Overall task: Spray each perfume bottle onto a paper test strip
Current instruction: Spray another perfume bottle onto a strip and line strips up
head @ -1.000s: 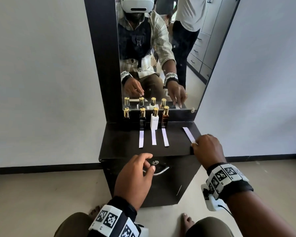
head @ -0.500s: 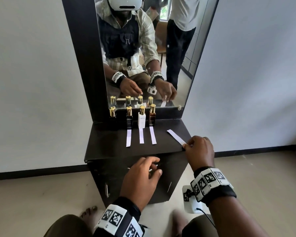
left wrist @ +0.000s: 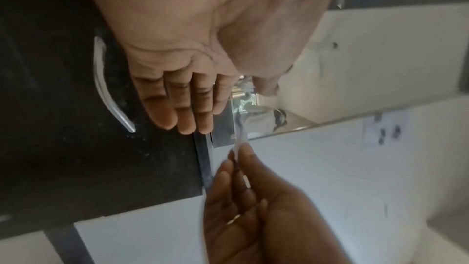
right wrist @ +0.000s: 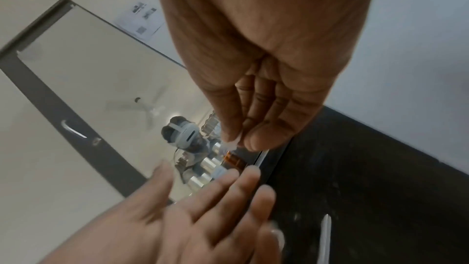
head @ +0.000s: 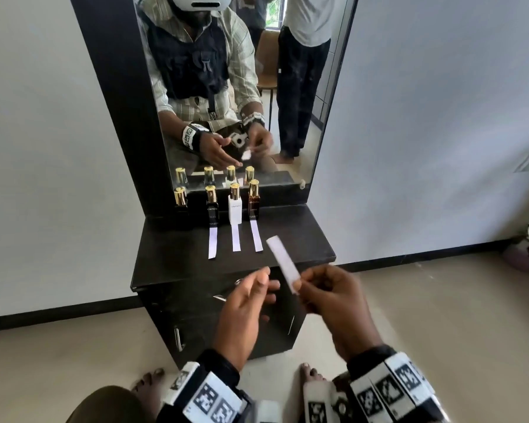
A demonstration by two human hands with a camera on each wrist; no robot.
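Several gold-capped perfume bottles stand in a row under the mirror: a black one at the far left [head: 180,206], a black one [head: 212,209], a white one [head: 235,207] and a brown one [head: 253,201]. Three white paper strips [head: 235,238] lie flat in front of the three bottles on the right. My right hand [head: 333,297] pinches a fourth paper strip [head: 283,264] by its near end and holds it in the air over the top's front edge. My left hand [head: 245,303] hovers just left of it, fingers straight and empty, apart from the strip.
The black dresser top [head: 171,254] has a drawer with a metal handle [left wrist: 106,87] below. The mirror [head: 287,87] rises behind the bottles and reflects a standing person. My bare feet [head: 310,372] rest on the floor by the cabinet base.
My right hand has lifted the fourth strip off the dresser's right front edge and brought it toward me. My left hand has risen from the drawer handle toward the strip.
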